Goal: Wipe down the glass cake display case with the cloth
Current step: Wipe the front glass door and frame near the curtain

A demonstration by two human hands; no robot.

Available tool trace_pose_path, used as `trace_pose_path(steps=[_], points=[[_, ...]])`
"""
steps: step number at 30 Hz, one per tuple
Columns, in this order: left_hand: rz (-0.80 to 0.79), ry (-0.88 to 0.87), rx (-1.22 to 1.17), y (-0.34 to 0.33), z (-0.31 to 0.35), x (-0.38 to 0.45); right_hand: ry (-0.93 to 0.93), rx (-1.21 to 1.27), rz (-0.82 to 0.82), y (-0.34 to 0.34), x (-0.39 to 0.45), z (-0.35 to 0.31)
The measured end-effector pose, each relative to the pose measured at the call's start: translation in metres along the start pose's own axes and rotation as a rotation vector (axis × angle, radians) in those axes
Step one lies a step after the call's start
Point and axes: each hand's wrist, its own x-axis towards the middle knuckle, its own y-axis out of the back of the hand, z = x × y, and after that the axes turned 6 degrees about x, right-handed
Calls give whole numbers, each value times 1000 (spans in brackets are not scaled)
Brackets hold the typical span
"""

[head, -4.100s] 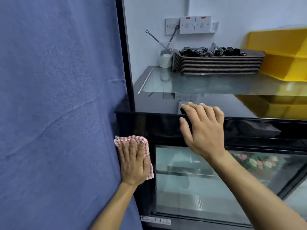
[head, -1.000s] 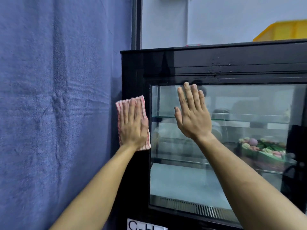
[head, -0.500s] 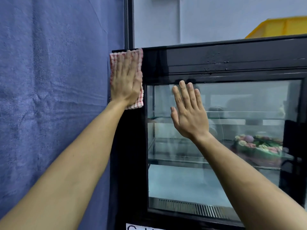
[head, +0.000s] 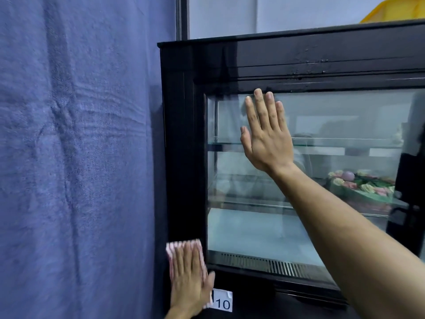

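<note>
Down you've swept: your left hand (head: 189,280) presses the cloth (head: 184,249) flat-fingered low on the display case (head: 184,146) frame, right hand (head: 266,137) splayed flat on its glass.

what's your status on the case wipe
Left hand flat on cloth, low on case frame. Right hand flat on glass. Nothing in the way.

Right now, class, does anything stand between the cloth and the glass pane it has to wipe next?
Yes. The right hand lies flat on the glass pane near its top left. The cloth, under the left hand, sits on the black frame at the bottom left corner; nothing else visible blocks it.
</note>
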Motion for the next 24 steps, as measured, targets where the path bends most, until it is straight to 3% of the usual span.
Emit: trace_pose_path(steps=[3, 5, 10, 17, 20, 24], points=[[-56, -49, 56, -15, -9, -30, 1, 7, 1, -1, 0, 0], [-64, -93, -21, -3, -7, -5, 2, 14, 2, 0, 0, 0], [251, -34, -246, 91, 13, 196, 8, -11, -5, -3, 0, 0], [381, -46, -160, 211, 14, 426, 10, 6, 5, -2, 1, 1], [367, -73, -160, 229, 25, 457, 22, 54, 13, -1, 1, 4], [393, -244, -198, 216, 49, 417, -28, 24, 32, 2, -2, 7]])
